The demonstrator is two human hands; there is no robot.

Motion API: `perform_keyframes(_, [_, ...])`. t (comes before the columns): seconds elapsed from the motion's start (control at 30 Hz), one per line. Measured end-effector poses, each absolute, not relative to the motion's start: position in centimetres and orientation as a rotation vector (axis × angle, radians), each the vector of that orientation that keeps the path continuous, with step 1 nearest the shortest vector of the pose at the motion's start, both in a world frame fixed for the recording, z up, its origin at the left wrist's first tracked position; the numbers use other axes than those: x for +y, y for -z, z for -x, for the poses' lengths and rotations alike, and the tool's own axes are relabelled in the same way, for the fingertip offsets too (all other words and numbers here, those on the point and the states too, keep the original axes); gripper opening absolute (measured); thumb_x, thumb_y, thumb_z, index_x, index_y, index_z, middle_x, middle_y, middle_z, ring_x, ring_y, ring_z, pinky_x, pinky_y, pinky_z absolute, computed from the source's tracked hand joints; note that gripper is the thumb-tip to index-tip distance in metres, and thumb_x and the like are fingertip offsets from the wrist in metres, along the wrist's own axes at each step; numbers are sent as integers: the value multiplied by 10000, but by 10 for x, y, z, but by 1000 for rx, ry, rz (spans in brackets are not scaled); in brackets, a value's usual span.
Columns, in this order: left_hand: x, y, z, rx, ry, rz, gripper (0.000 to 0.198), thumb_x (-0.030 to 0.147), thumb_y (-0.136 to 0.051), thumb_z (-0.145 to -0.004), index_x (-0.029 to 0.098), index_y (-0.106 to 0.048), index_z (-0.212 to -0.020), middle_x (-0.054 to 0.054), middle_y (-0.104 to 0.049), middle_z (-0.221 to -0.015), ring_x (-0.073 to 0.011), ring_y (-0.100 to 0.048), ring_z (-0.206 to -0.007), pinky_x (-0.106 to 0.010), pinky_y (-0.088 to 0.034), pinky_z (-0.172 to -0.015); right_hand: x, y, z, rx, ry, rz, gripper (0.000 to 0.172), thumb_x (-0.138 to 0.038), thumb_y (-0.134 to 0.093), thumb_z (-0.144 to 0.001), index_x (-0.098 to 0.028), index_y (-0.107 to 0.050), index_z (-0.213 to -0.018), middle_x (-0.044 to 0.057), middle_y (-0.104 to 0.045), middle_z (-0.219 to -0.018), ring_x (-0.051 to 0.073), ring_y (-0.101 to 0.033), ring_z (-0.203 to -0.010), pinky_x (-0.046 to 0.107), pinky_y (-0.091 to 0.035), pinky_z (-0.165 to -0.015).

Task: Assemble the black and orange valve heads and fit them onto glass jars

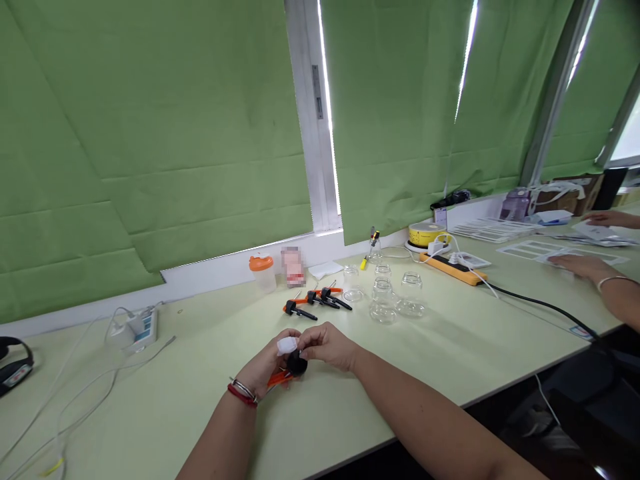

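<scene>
My left hand (274, 365) is wrapped round a bottle top with a black cap (297, 363) and an orange lever (280, 379). A small white piece (287, 345) shows at its upper end, between my hands. My right hand (327, 347) pinches at the upper part of the same bottle top; its fingertips partly hide what they grip. Just beyond my hands lie three similar black-and-orange bottle tops (313, 299) with thin tubes. To their right stand several clear glass bottles (383, 300).
An orange-lidded cup (263, 273) stands at the back. Beside the bottles are a yellow-handled tool (369, 252), a yellow round device (426, 235) and an orange power strip (453, 268) with a black cable. White cables (113, 380) cross the left side. Another person's hand (575, 265) handles papers at right.
</scene>
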State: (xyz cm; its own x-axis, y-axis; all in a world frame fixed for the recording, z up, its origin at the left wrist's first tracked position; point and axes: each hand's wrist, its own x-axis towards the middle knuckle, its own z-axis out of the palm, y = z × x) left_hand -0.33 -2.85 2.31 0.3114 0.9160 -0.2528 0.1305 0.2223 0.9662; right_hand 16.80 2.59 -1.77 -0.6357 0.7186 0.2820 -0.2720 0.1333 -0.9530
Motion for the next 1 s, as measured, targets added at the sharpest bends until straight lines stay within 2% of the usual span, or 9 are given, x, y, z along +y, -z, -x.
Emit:
perform_keyframes(0.2, [-29,-24,2,1127,-757,-1221,460,534,-557,-725,221,-472,-1051,-34,-606,-769,-199,-624,-612,-223,-362,-421,26,17,-168,-1616,-1641,420,198,-268,-788,-604,-159,-740,-761,-2,-647,-735,119,-549,-688,295,-438,-700])
perform_keyframes(0.47, [-27,-21,5,1065,-756,-1201,464,576,-541,-754,222,-494,-1049,-28,-594,-752,-187,-615,-611,-227,-364,-435,26,18,-167,-1602,-1665,420,230,-309,-793,-623,-165,-748,-797,3,-644,-741,117,-539,-675,305,-441,-704])
perform_keyframes(1.0, [-26,-17,4,998,-801,-1222,357,532,-493,-820,184,-523,-894,-49,-590,-776,-181,-601,-630,-247,-386,-470,28,19,-168,-1604,-1656,416,297,-366,-800,-632,-164,-738,-841,2,-631,-764,109,-529,-663,306,-438,-703])
